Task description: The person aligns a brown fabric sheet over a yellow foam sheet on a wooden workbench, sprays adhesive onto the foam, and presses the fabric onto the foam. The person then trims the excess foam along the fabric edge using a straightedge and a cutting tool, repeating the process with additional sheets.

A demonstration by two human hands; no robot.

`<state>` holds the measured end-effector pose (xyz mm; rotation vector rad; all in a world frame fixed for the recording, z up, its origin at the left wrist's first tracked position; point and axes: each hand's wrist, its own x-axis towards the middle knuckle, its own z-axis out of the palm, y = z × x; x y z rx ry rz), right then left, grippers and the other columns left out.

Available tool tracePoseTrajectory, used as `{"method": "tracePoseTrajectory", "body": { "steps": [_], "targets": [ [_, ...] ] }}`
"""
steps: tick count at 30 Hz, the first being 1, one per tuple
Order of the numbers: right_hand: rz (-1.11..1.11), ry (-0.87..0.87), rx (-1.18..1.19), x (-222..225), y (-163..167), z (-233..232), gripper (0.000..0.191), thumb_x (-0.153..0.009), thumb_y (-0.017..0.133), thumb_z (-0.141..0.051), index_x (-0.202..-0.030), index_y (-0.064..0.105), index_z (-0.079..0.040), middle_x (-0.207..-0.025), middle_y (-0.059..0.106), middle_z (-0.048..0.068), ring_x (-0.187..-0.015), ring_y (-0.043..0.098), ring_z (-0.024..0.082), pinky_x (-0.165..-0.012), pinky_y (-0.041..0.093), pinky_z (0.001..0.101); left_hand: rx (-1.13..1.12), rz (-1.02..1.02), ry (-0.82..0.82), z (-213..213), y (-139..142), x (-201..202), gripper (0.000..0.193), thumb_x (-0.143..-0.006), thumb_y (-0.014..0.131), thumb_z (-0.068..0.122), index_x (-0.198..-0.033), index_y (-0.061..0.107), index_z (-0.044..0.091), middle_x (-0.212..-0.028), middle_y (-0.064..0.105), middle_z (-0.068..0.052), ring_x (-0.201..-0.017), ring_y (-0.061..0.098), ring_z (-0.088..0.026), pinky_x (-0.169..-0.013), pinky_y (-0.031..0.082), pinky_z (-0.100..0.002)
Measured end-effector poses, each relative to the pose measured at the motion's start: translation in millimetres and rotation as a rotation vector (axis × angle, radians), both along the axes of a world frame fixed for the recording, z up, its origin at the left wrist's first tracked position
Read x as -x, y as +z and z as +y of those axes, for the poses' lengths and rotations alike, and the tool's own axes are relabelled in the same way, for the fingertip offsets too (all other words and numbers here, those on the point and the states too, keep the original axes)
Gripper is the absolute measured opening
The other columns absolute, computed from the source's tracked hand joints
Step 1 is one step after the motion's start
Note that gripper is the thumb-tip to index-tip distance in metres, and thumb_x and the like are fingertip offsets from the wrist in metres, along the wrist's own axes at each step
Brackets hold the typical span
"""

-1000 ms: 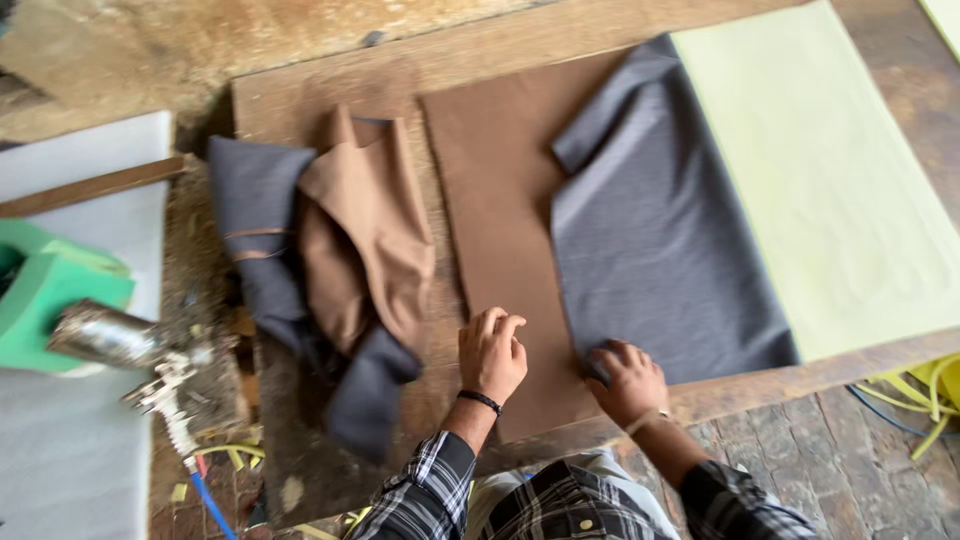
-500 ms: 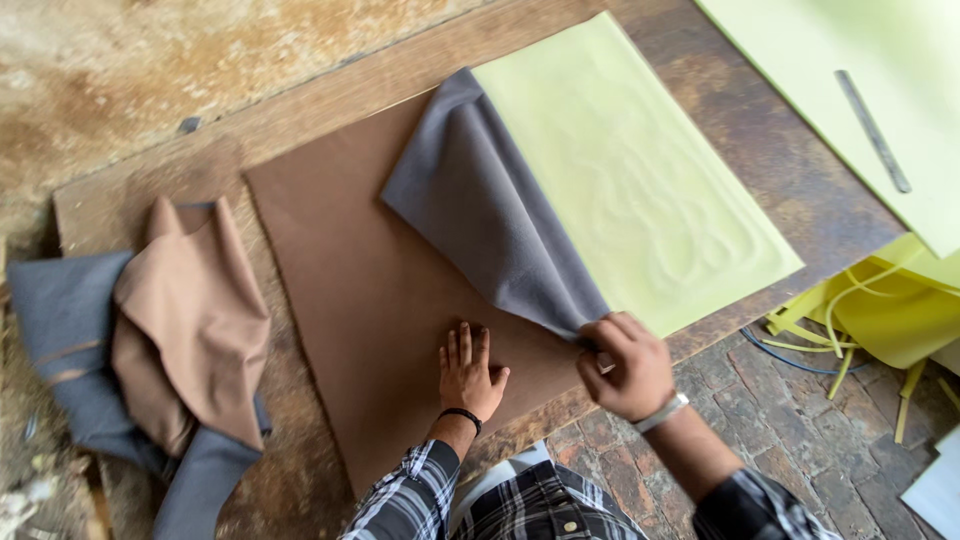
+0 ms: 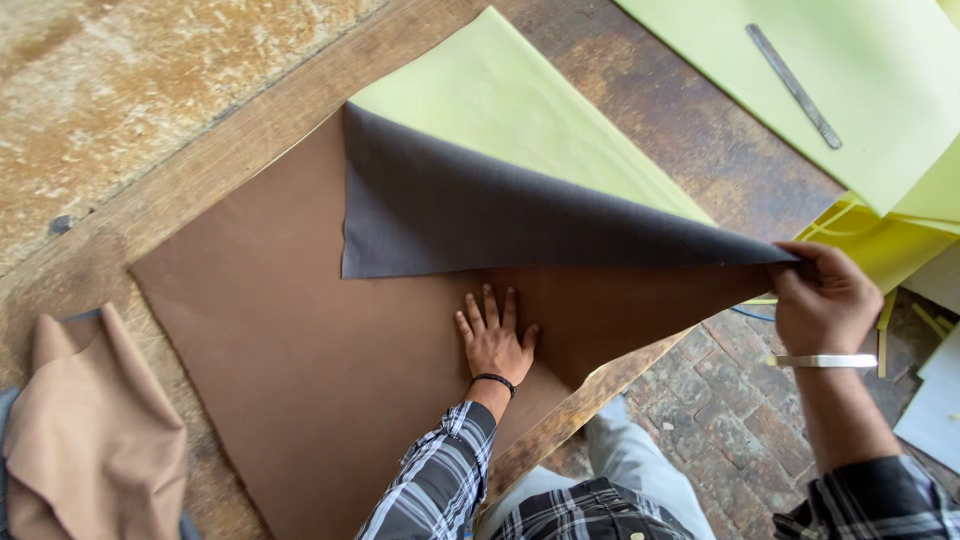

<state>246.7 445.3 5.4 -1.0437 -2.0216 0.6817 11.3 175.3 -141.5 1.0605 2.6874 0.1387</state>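
Note:
A large brown sheet [image 3: 270, 330] with a grey underside lies on a worn wooden table [image 3: 200, 150]. My left hand [image 3: 495, 340] rests flat on the brown sheet with fingers spread. My right hand [image 3: 830, 295] pinches a corner of the sheet and holds it pulled out over the table's edge, so the grey side [image 3: 470, 215] faces up as a long folded flap. Beneath it lies a pale yellow-green sheet [image 3: 510, 110].
A tan and grey fabric bundle [image 3: 85, 440] lies at the lower left. A second yellow-green sheet [image 3: 880, 70] at the top right carries a metal ruler [image 3: 795, 85]. Yellow scraps [image 3: 880, 245] and white sheets [image 3: 930, 400] lie on the brick floor [image 3: 720, 400].
My right hand has drawn the sheet's corner far out to the right, so the grey flap is stretched longer. My left hand has slid further onto the brown sheet. The view has shifted right.

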Motion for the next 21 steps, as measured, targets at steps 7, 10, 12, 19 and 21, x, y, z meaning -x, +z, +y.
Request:
{"method": "tracePoseTrajectory", "body": {
  "steps": [7,10,12,19,21],
  "targets": [
    [0.182,-0.171,0.751,9.5,-116.1,126.2,0.009,-0.094,0.076,-0.006,-0.102,0.075,-0.004,-0.087,0.074,0.004,-0.067,0.068,0.012,-0.058,0.058,0.0274,-0.085,0.093,0.068,122.8,-4.8,-12.7,0.073,-0.095,0.049,0.061,-0.155,0.040,0.021,-0.160,0.033,-0.021,-0.148,0.020,-0.050,-0.119,0.010,-0.064],
    [0.144,-0.185,0.843,7.6,-153.2,151.8,0.010,-0.092,0.078,-0.011,-0.097,0.076,-0.003,-0.083,0.073,0.005,-0.063,0.066,0.013,-0.053,0.055,0.0278,0.037,-0.020,0.073,182.5,-1.0,-27.3,0.066,-0.099,0.047,0.063,-0.149,0.048,0.019,-0.155,0.044,-0.021,-0.145,0.031,-0.048,-0.123,0.013,-0.063],
    [0.055,-0.212,0.869,7.1,-167.9,163.8,0.013,-0.090,0.081,-0.015,-0.097,0.077,-0.004,-0.080,0.073,0.005,-0.059,0.062,0.014,-0.052,0.050,0.0282,0.138,-0.183,0.084,226.0,0.7,-28.4,0.064,-0.102,0.045,0.064,-0.145,0.056,0.018,-0.151,0.053,-0.019,-0.142,0.043,-0.044,-0.125,0.021,-0.061],
    [-0.115,-0.148,0.833,7.3,-179.6,182.9,0.016,-0.083,0.086,-0.016,-0.093,0.080,-0.004,-0.082,0.076,0.004,-0.069,0.065,0.009,-0.064,0.053,0.0260,-0.051,-0.059,-0.092,341.8,-8.7,-40.7,0.074,-0.094,0.043,0.064,-0.159,0.031,0.030,-0.156,0.040,-0.020,-0.143,0.033,-0.046,-0.120,0.012,-0.062],
    [-0.147,-0.149,0.806,7.7,-180.0,183.0,0.016,-0.083,0.086,-0.016,-0.092,0.080,-0.004,-0.082,0.077,0.004,-0.070,0.067,0.010,-0.066,0.054,0.0267,-0.066,0.045,-0.132,352.4,-12.9,-44.3,0.075,-0.094,0.044,0.064,-0.160,0.025,0.033,-0.159,0.032,-0.021,-0.146,0.026,-0.047,-0.120,0.009,-0.062]
  ]
}}
